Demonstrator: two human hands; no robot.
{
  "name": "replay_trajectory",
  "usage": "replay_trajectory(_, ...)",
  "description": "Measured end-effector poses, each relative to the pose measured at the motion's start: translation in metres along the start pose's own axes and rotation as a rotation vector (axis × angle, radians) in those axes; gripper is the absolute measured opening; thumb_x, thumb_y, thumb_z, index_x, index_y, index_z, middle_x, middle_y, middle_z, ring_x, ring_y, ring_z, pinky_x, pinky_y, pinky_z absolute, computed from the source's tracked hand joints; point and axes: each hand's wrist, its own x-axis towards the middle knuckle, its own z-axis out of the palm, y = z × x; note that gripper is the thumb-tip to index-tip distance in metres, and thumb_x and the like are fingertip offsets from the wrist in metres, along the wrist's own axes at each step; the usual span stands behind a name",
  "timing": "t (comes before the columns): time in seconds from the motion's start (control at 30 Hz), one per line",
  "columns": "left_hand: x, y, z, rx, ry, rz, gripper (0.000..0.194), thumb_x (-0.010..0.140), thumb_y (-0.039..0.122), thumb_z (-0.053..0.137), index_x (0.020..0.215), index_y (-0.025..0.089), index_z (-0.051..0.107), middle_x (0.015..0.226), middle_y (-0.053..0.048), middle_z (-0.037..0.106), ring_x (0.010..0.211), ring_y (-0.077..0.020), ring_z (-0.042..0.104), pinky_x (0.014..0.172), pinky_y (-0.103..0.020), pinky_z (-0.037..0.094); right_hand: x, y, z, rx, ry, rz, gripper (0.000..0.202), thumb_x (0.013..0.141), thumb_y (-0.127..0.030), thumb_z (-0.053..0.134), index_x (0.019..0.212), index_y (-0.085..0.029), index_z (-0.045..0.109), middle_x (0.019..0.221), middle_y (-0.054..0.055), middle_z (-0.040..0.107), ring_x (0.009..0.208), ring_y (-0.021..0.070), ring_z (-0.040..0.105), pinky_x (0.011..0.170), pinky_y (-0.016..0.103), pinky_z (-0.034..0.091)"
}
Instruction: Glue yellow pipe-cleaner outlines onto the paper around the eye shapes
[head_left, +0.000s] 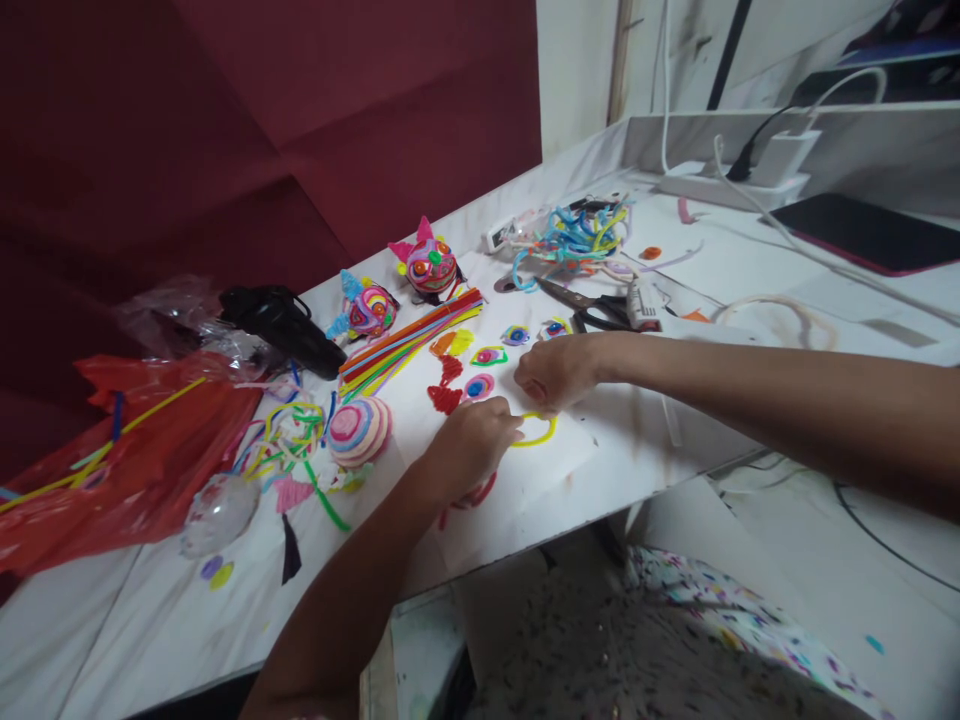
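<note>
My left hand and my right hand are close together over a white sheet, fingers closed. Between them a yellow pipe cleaner curves into a loop low over the sheet, its ends at my fingertips. Just beyond lie eye shapes coiled from pipe cleaner: a pink and blue one, a green-edged one and a blue one. Red coiled pieces and an orange piece rest to the left. Something red shows partly under my left wrist.
Straight pipe cleaners lie bundled behind my left hand, beside a striped dome. Two decorated heads stand at the back. Scissors, a glue gun, a tangle of pipe cleaners and a phone lie around.
</note>
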Motion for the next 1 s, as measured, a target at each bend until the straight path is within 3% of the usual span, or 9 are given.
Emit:
replay_trajectory(0.1, 0.000, -0.002, 0.002, -0.009, 0.001, 0.018, 0.024, 0.097, 0.018, 0.044, 0.093, 0.013, 0.068, 0.086, -0.006, 0.060, 0.079, -0.0168, 0.057, 0.072, -0.029, 0.046, 0.003, -0.001, 0.002, -0.081, -0.084, -0.007, 0.017, 0.073, -0.016, 0.069, 0.089, -0.014, 0.073, 0.087, 0.011, 0.072, 0.086, 0.0263, 0.065, 0.067, 0.034, 0.044)
replay_trajectory(0.23, 0.000, -0.003, 0.001, -0.017, -0.016, 0.013, 0.025, 0.096, 0.014, 0.042, 0.094, 0.013, 0.067, 0.084, -0.005, 0.058, 0.077, -0.0164, 0.056, 0.070, -0.029, 0.046, 0.008, -0.002, 0.004, -0.106, -0.114, 0.015, 0.026, 0.072, -0.018, 0.069, 0.097, -0.012, 0.072, 0.094, 0.014, 0.072, 0.091, 0.0276, 0.065, 0.069, 0.035, 0.045)
replay_trajectory(0.67, -0.001, -0.011, 0.007, 0.001, -0.005, 0.042, 0.023, 0.094, 0.012, 0.042, 0.094, 0.012, 0.065, 0.089, -0.009, 0.065, 0.087, -0.0199, 0.061, 0.077, -0.031, 0.049, 0.004, 0.008, 0.003, -0.040, -0.098, -0.003, 0.014, 0.075, -0.016, 0.068, 0.089, -0.017, 0.072, 0.086, 0.006, 0.071, 0.082, 0.0209, 0.064, 0.063, 0.030, 0.042)
replay_trajectory(1.0, -0.003, -0.015, 0.011, -0.160, 0.149, 0.031, 0.030, 0.096, 0.013, 0.036, 0.100, 0.011, 0.066, 0.090, -0.009, 0.067, 0.085, -0.0187, 0.062, 0.078, -0.031, 0.052, 0.012, 0.005, 0.008, -0.045, -0.093, 0.019, 0.014, 0.072, -0.018, 0.070, 0.086, -0.017, 0.073, 0.088, 0.008, 0.071, 0.092, 0.0248, 0.064, 0.068, 0.032, 0.043)
